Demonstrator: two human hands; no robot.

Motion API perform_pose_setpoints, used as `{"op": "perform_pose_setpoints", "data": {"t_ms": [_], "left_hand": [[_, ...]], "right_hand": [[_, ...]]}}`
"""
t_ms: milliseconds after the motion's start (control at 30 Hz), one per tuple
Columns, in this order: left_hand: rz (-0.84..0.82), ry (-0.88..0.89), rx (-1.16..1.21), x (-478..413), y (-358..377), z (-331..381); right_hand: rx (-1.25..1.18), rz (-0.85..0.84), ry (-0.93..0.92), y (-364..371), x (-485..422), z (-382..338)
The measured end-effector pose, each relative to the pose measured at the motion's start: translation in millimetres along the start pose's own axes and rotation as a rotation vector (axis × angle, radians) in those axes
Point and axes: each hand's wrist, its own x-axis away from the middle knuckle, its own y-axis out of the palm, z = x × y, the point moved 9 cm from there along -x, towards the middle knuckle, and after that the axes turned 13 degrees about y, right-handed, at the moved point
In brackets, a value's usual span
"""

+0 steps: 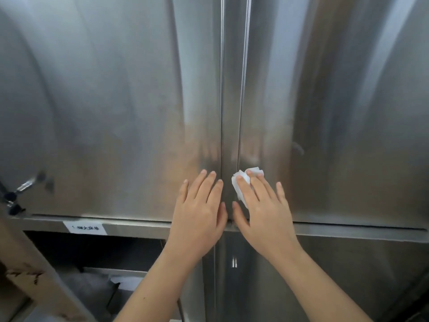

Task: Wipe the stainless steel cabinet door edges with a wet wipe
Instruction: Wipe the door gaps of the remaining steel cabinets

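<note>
Fingers (267, 194) of the right hand (267, 214) press straight on the wet wipe (236, 187) at the door edge (241, 135); left hand (199, 210) flat, empty. Unpinched, the wipe may slip.

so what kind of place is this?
Probably a storeroom or utility room: tall stainless steel cabinet doors, a printed label on the frame rail, an open lower compartment with stored items.

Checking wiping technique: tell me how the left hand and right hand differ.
The left hand rests bare on the left door; the right hand presses a white wet wipe under its fingers. The left hand lies left of the centre seam, the right hand right of it. Both lie flat, fingers straight.
</note>
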Motion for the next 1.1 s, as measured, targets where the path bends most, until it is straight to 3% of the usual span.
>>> {"op": "perform_pose_setpoints", "data": {"t_ms": [133,400,633,833,1100], "left_hand": [[0.153,0.1,-0.029,-28.4,-34.6,-5.0],[0.392,0.232,-0.137,-96.4,-108.1,-33.1],[0.516,0.289,-0.238,-147.0,-155.0,-60.4],[0.602,0.329,-0.272,-190.2,-189.3,-67.9],[0.596,0.35,-0.31,-236.7,-214.7,-78.0]], "right_hand": [[0.043,0.108,-0.019,-32.2,-29.9,-14.9],[0.182,0.143,-0.056,-77.0,-101.7,-49.5],[0.332,0.196,-0.114,-109.1,-162.3,-68.7],[0.31,0.242,-0.102,-135.7,-213.1,-80.7],[0.322,0.293,-0.184,-151.9,-251.6,-94.4]]}}
